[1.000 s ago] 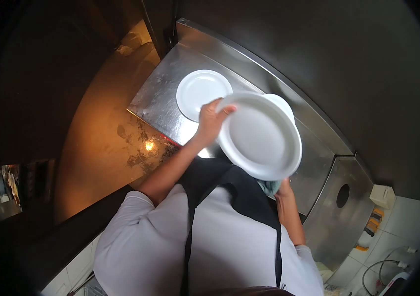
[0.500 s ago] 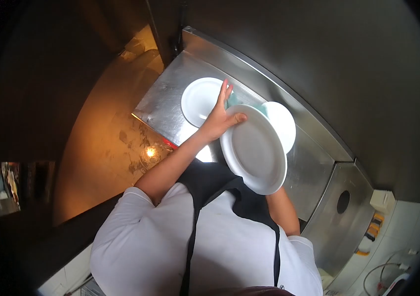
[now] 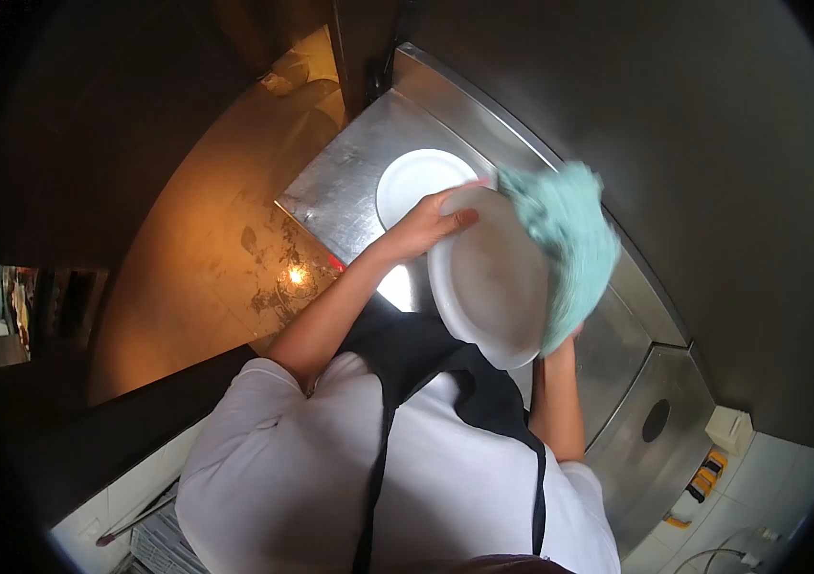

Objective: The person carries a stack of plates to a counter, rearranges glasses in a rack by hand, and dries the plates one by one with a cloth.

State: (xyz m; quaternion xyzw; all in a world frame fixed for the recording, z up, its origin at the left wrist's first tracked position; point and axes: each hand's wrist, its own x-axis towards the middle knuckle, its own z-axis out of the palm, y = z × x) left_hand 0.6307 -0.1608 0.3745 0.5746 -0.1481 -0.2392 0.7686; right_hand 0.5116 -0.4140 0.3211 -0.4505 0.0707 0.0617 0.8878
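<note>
My left hand (image 3: 437, 224) grips the upper edge of a white oval plate (image 3: 488, 277), its thumb on the plate's face. The plate is tilted up in front of my apron. At its right side a mint-green cloth (image 3: 574, 244), smeared by motion, spreads over the edge. My right hand (image 3: 575, 333) is mostly covered by this cloth and holds it from below. Another white plate (image 3: 416, 182) lies on the steel counter (image 3: 345, 172) beyond my left hand.
A raised steel ledge (image 3: 483, 105) runs along the counter's back. To the left is a brownish, lamp-lit surface (image 3: 196, 249) with a bright reflection. At right stand a steel panel with a dark round hole (image 3: 656, 421) and a white box (image 3: 729, 429) on the tiles.
The cloth has come out from behind the plate, up and over its right side, with my right hand. It covers where another white plate showed. My left hand keeps its hold.
</note>
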